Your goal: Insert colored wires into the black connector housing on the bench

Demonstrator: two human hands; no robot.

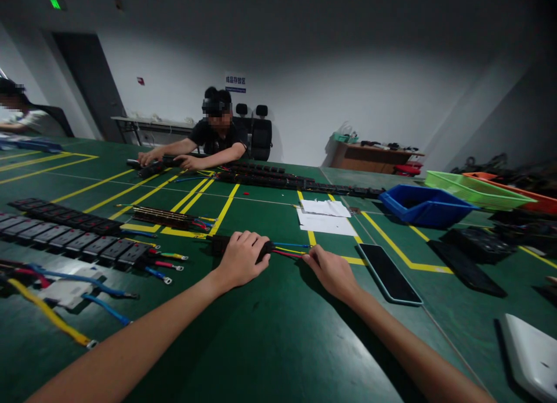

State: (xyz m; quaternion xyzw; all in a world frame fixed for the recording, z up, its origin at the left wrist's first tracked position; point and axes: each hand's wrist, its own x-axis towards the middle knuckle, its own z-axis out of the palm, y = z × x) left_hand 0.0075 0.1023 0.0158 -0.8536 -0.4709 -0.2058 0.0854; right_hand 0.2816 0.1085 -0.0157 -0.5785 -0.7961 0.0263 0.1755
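My left hand is closed over a short black housing lying on the green table, its fingers wrapped across the top. Blue, yellow and red wires run out of the housing's right end. My right hand pinches the far ends of these wires between thumb and forefinger; the wire tips are hidden by the fingers. To the left lie rows of black power sockets whose coloured leads end in ring terminals. Just beyond my left hand rests a narrow strip with brass-coloured bars.
A phone lies right of my right hand, with white papers behind the wires. Blue and green bins stand at the right, near black parts. Across the table, a co-worker handles black strips.
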